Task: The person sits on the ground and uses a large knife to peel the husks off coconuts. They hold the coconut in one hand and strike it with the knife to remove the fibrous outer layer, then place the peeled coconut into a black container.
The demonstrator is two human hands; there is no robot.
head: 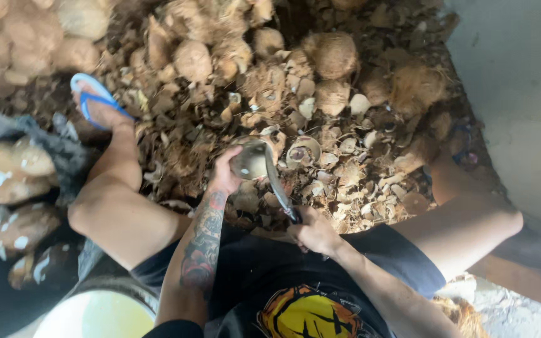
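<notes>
- Head view, the hands: the left hand [225, 177] is reached forward from a tattooed forearm; its fingers are wrapped round a peeled coconut [250, 160], which is held up over the ground between the knees; the right hand [314, 230] is kept lower and nearer the body, with its fingers closed tight on the dark handle of a knife [278, 184].
- Head view, the knife: its long side is run from the right hand up and to the left; the curved blade is pointed away from the body, and its top end is laid against the right side of the coconut.
- Head view, the coconut: it is seen as a round, pale grey-brown ball; which way it is turned cannot be told.
- Head view, round about: a heap of husk scraps and shell bits [320, 144] is spread just past the hands; hairy whole coconuts [333, 53] are piled farther off; a foot in a blue sandal [92, 100] is set on the left; peeled brown coconuts [14, 188] are gathered at the left edge.
</notes>
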